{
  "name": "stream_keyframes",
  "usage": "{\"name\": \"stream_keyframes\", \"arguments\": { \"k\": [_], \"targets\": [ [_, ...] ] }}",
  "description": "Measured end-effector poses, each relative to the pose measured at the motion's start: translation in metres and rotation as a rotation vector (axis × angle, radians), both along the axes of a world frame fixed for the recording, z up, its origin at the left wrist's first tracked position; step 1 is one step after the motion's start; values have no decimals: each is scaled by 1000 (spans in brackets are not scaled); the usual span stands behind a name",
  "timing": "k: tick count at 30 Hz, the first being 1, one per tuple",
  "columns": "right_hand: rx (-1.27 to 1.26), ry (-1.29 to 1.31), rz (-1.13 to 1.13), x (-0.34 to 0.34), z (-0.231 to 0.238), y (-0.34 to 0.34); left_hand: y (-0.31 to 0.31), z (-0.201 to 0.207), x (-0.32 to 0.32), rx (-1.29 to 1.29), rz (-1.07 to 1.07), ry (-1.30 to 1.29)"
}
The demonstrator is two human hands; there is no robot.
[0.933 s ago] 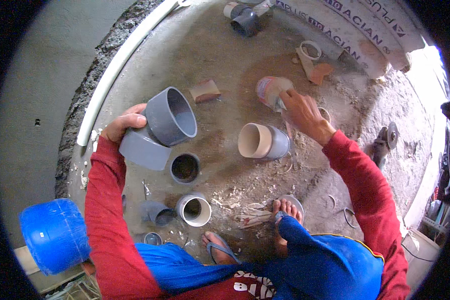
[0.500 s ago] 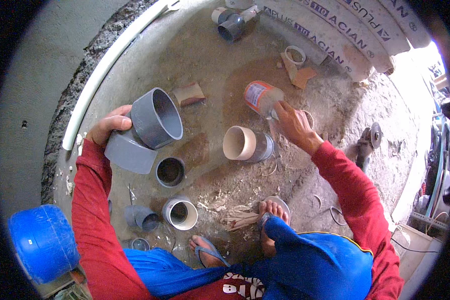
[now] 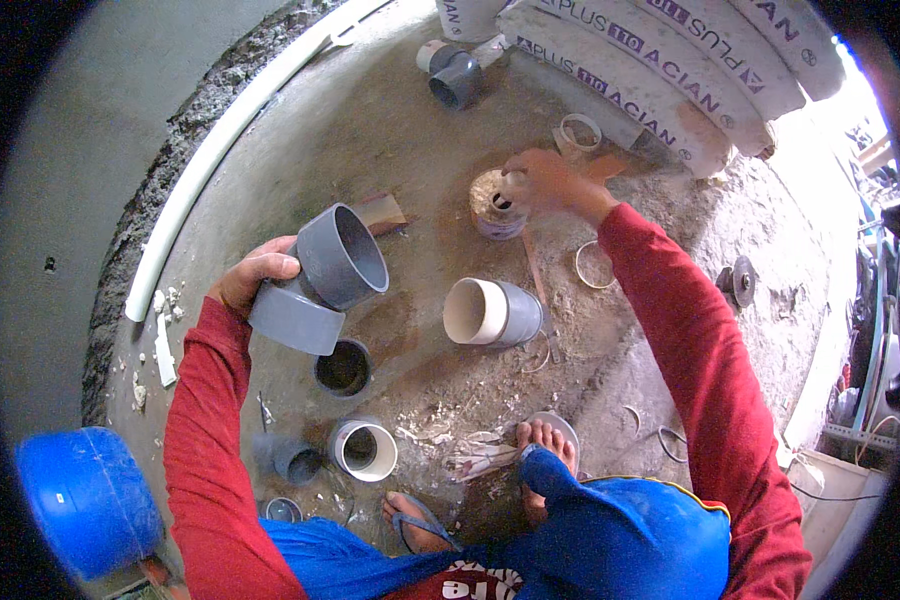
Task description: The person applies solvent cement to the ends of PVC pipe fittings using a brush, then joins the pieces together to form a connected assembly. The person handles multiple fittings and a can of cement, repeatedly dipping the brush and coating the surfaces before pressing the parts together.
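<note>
The left hand (image 3: 253,275) grips a grey pipe elbow (image 3: 318,275); the right hand (image 3: 555,184) blurs beside a labelled bottle (image 3: 492,218), grip unclear. Purple-lettered packages (image 3: 660,65) line the floor's (image 3: 420,150) far edge.

The scene was lit hard from two o'clock, where the margin was burnt to white glare and detail was lost. The floor (image 3: 610,335) was rendered pale and chalky towards three o'clock, dimmer and browner towards eleven. The wall (image 3: 80,200) at nine o'clock was sunk in flat grey shade, and the hollow of the grey fitting (image 3: 315,255) was darkened by shadow. The right hand (image 3: 560,185), between one and two o'clock, was smeared by blur, while the left hand (image 3: 258,276) was caught fairly crisply. The long white pipe (image 3: 207,158) at ten o'clock was bowed by the fisheye lens; the corners were swallowed by black
</note>
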State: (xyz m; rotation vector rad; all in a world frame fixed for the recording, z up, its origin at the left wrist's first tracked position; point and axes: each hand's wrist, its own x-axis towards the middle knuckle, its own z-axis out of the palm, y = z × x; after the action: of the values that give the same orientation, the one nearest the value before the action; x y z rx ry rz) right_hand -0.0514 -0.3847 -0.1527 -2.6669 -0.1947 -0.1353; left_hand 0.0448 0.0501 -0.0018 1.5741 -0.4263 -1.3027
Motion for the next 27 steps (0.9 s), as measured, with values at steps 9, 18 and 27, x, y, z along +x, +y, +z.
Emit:
{"name": "stream_keyframes", "arguments": {
  "k": [9, 18, 27],
  "targets": [
    [564, 108, -380, -49, 4, -18, -25, -20, -5, -21, 55, -27],
    [1028, 180, -363, -93, 74, 0, -53, -30, -3, -7, 89, -75],
    [661, -20, 13, -72, 120, 79, -56, -30, -3, -89, -21, 12]
  ]
}}
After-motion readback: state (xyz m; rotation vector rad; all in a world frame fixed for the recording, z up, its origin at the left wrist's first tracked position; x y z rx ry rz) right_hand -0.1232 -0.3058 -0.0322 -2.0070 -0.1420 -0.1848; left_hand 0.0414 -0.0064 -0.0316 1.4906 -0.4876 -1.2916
